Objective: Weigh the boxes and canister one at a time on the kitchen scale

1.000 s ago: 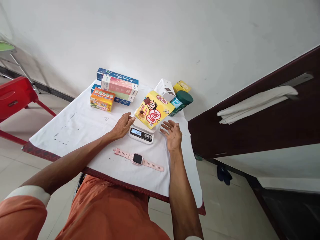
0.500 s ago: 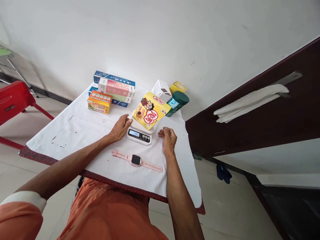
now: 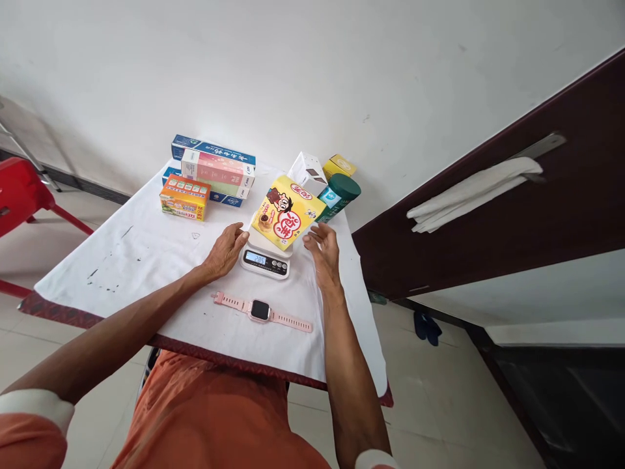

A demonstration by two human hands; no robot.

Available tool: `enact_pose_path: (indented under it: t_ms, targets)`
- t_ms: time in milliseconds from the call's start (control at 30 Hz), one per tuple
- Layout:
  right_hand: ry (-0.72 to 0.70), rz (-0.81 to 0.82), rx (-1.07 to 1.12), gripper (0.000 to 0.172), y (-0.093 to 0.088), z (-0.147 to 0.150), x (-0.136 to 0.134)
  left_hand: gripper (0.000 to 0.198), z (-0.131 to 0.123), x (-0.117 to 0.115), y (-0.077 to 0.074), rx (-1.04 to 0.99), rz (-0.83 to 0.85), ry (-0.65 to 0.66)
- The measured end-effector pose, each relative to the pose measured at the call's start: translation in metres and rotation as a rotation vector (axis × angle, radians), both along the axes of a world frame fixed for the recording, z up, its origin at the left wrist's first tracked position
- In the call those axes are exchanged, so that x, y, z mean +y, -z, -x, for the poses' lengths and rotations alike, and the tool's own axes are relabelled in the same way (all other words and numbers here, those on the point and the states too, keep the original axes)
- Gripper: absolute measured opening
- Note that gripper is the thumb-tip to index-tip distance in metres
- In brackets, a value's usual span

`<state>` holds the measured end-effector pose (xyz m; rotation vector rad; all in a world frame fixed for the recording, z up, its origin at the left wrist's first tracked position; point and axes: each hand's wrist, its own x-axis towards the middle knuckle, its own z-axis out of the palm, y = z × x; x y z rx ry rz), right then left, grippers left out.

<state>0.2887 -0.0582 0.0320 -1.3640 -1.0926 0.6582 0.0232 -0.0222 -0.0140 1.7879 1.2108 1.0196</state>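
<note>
A yellow snack box [image 3: 286,212] with a cartoon figure lies at a slant on the white digital kitchen scale [image 3: 265,264], whose lit display seems to read 285. At the scale's left side, my left hand [image 3: 226,251] rests with its fingers stretched out and nothing held. My right hand [image 3: 324,254] is raised by the box's right side, fingers apart and curved, its palm bare; whether a fingertip touches the box I cannot tell. Closer to me, a pink smartwatch [image 3: 260,311] is laid out flat with its strap undone.
Behind and left are an orange box [image 3: 184,198], a pink box [image 3: 217,170] and blue boxes [image 3: 213,150]. A green canister [image 3: 340,195], a white box [image 3: 307,173] and a small yellow box [image 3: 340,165] stand behind the scale. A red chair [image 3: 22,195] is at far left.
My right hand has moved up toward the yellow box's right edge and its fingers have spread. My left hand stays beside the scale. The whole view has shifted slightly.
</note>
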Motion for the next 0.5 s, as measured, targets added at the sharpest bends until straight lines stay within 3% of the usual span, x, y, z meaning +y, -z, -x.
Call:
enact_pose_path:
  t_ms: [133, 233, 400, 500]
  targets:
    - [-0.160, -0.032, -0.089, 0.083, -0.024, 0.015, 0.020, 0.064, 0.000, 0.002, 0.000, -0.003, 0.017, -0.013]
    - [-0.205, -0.014, -0.098, 0.076, -0.027, 0.022, 0.030, 0.067, 0.000, 0.003, -0.001, 0.002, 0.030, -0.011]
    - [-0.146, -0.048, -0.020, 0.060, -0.026, 0.021, 0.025, 0.068, 0.000, 0.003, -0.004, -0.006, 0.041, -0.002]
    - [-0.003, -0.145, 0.046, 0.058, -0.032, 0.000, 0.016, 0.071, 0.000, 0.003, -0.005, 0.002, 0.049, 0.002]
